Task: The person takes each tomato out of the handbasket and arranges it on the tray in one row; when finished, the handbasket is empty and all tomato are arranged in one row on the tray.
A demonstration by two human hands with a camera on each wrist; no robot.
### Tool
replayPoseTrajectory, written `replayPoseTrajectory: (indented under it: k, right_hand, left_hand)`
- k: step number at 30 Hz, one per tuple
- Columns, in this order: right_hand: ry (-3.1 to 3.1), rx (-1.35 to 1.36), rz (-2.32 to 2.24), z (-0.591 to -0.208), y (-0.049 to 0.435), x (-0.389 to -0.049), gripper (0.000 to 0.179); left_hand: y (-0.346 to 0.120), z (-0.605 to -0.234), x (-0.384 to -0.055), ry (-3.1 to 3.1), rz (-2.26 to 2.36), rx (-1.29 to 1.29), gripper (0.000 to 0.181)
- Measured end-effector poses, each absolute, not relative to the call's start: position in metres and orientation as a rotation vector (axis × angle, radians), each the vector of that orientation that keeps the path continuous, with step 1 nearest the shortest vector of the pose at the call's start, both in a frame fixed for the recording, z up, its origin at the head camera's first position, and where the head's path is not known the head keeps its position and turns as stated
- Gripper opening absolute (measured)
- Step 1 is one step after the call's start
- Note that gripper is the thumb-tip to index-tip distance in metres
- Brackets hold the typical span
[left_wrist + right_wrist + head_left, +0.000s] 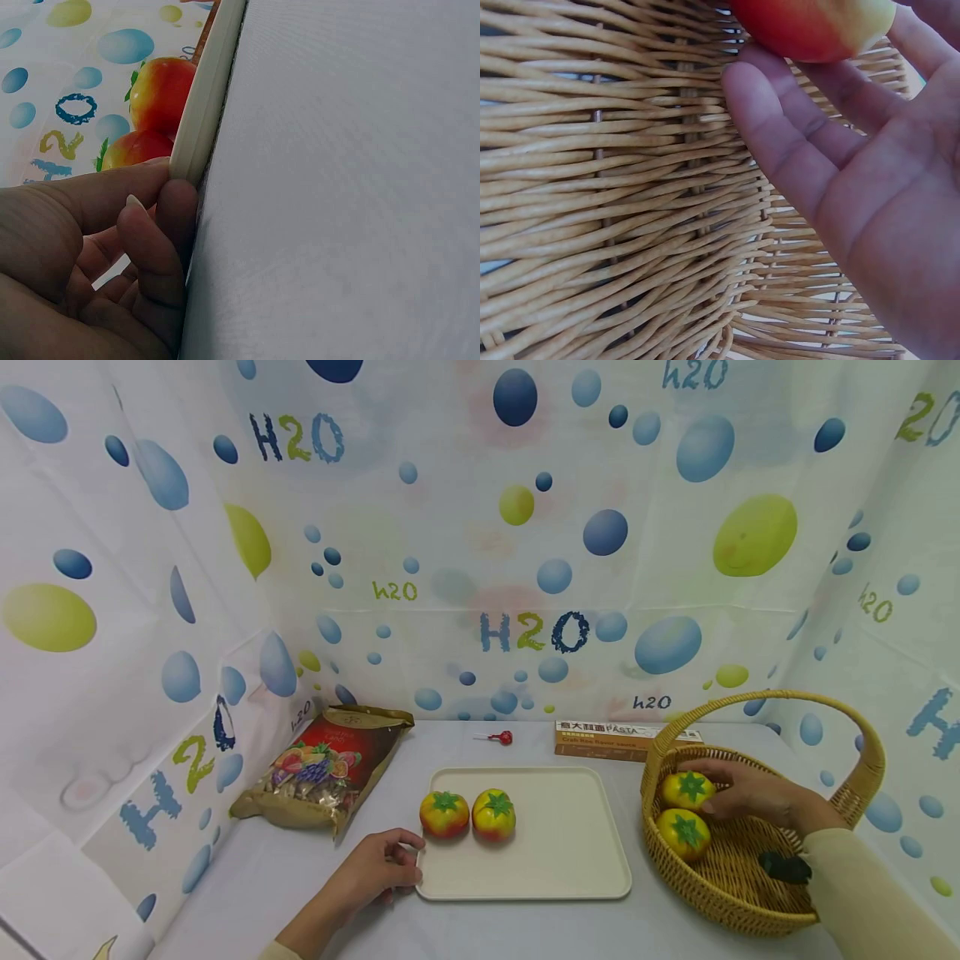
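Observation:
The left hand (375,868) pinches the left rim of a cream tray (555,860); the left wrist view shows the fingertips at that rim. Two red-and-yellow, tomato-like fruits, a left one (444,815) and a right one (493,815), sit side by side on the tray with green leafy tops up. Inside a wicker basket (720,902), the right hand (757,789) grips the farther fruit (687,790) of two similar ones. The nearer fruit (683,835) rests against the basket wall. In the right wrist view, fingers curve under the held fruit (817,26).
A candy bag (330,768) lies at the back left. Behind the tray are a red lollipop (506,737) and a pasta box (600,743), partly behind the basket. The basket's tall handle (780,695) arches over the right hand. A dark object (784,867) shows by the right wrist.

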State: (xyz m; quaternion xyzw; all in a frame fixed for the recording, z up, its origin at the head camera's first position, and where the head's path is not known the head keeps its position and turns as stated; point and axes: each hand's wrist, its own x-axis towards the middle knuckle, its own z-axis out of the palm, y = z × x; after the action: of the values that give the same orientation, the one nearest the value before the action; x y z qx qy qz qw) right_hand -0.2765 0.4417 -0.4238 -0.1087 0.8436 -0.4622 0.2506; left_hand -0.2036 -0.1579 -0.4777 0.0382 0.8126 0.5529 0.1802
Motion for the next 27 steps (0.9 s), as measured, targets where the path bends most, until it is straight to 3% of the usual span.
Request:
replayPoseTrajectory:
  k: [27]
  right_hand:
    - [2.311,-0.281,-1.357,-0.392,0.442,-0.260,0.070]
  left_hand:
    - [-0.157,-0.476,-0.204,2.297,1.542,0.053,0.044]
